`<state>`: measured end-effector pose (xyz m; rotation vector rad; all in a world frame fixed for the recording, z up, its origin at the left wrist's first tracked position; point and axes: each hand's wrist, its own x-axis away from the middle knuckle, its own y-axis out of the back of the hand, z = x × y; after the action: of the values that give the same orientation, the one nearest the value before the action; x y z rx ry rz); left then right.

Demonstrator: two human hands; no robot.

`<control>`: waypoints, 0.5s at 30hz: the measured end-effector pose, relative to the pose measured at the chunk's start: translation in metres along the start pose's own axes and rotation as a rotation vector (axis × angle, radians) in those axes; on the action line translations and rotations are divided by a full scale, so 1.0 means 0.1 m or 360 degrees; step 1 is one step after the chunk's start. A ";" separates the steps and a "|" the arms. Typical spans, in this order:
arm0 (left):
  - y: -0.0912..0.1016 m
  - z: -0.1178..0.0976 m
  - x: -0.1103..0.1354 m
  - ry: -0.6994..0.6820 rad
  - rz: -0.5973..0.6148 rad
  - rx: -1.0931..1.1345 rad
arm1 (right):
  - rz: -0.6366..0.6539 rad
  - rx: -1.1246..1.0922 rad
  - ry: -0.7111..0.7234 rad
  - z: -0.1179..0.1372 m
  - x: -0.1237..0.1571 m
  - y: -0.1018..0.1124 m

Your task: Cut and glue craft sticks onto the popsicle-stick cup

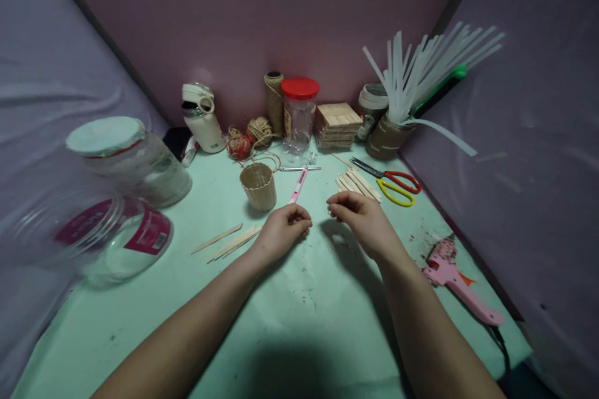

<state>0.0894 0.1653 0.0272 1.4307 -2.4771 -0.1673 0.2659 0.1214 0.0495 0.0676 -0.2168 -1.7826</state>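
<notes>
My left hand [285,229] is low over the table, its fingers curled in and any small thing in them hidden. Just beyond it lies a slim pink-and-white craft knife [300,183]. My right hand [358,215] hovers with thumb and fingertips pinched; whatever may be between them is too small to name. Near its knuckles is a pile of wooden craft sticks [355,183]. A small cup [260,188] with a scalloped rim stands upright beyond my left hand. Several loose flat sticks [236,243] lie to the left of that hand.
Scissors [393,182] and a pink glue gun [461,283] lie on the right. Glue sticks [407,81] fill a brown holder. At the back are twine balls [248,137], a red-lidded jar [299,112] and a stick stack [339,128]. Large plastic jars [126,243] occupy the left.
</notes>
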 end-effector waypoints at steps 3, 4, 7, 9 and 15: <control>0.09 -0.01 0.23 0.0083 0.0038 0.0125 | 0.0195 0.0180 0.0041 0.15 0.18 -0.04; 0.12 -0.01 0.30 0.0099 0.0037 0.0132 | 0.0240 0.0239 0.0058 0.17 0.23 -0.08; 0.14 0.06 0.44 0.0117 0.0005 0.0141 | 0.0298 0.0332 0.0069 0.12 0.31 -0.22; 0.13 0.13 0.47 0.0115 -0.0010 0.0202 | 0.0320 0.0358 0.0053 0.03 0.32 -0.31; 0.09 0.21 0.50 0.0064 0.0007 0.0055 | 0.0442 0.0625 0.0106 -0.09 0.29 -0.40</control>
<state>0.0517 0.1262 0.0177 1.4277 -2.4620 -0.0942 0.2224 0.1002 0.0354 0.3603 -0.5016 -1.4398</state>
